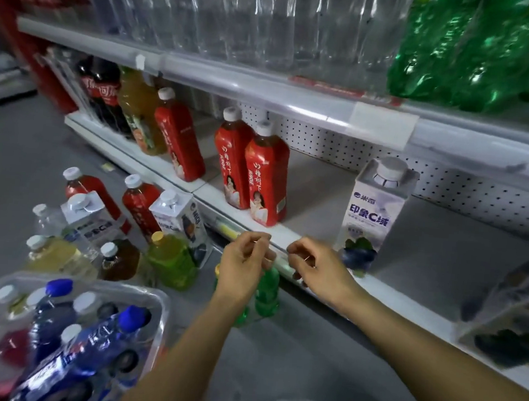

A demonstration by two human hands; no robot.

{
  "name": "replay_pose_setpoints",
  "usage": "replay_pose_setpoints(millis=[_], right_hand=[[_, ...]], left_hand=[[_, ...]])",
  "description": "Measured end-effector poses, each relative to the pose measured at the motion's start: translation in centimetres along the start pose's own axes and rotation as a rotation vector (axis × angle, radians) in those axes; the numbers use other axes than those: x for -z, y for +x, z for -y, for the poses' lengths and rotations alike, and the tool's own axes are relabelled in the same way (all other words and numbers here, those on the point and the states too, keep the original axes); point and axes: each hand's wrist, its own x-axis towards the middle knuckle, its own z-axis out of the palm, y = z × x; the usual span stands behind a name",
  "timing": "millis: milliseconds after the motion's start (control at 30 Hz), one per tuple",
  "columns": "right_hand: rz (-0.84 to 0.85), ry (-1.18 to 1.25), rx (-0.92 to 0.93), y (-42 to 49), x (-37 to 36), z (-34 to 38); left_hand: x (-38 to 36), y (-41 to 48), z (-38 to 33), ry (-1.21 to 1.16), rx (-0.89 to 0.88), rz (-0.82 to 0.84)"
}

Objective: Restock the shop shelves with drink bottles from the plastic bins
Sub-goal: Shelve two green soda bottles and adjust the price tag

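Left hand point(244, 264) curled over green bottle point(268, 292) on the floor, near bottom shelf point(429, 234); grip unclear. Right hand point(313, 265) loosely curled, empty. Risk: lifting clips the edge-standing red tea bottle point(266, 181), toppling it.

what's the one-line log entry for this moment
left hand: fingers curled over green bottle, grip unclear | right hand: loosely curled, empty, by lower shelf front edge

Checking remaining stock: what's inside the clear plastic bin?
Blue-capped blue bottles lie over white-capped bottles, with a blurred red item beside them. The bin bottom is covered, so no full count.
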Motion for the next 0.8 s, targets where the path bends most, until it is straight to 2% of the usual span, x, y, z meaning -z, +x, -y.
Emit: replay_pose_setpoints(millis=[100,300,533,633,800], right_hand=[[0.035,-0.063,-0.086,0.6,-2.3,-2.0],[0.222,-0.209,-0.276,1.1,-6.3,-6.2],[0.261,-0.077,-0.423,2.2,-9.4,-9.5],[0.261,-0.015,-0.453,2.6,-10.5,-10.1],[0.163,0.162,-0.495,3.3,-12.6,-10.6]], left_hand=[[0.7,-0.9,3.6,0.018,0.028,-0.065],[2.3,-3.0,11.1,0.039,0.196,-0.123],[3.4,-2.9,16.4,0.278,0.408,-0.289],[3.6,-2.6,17.5,0.231,0.456,-0.330],[4.3,-0.5,19.2,0.138,0.439,-0.230]])
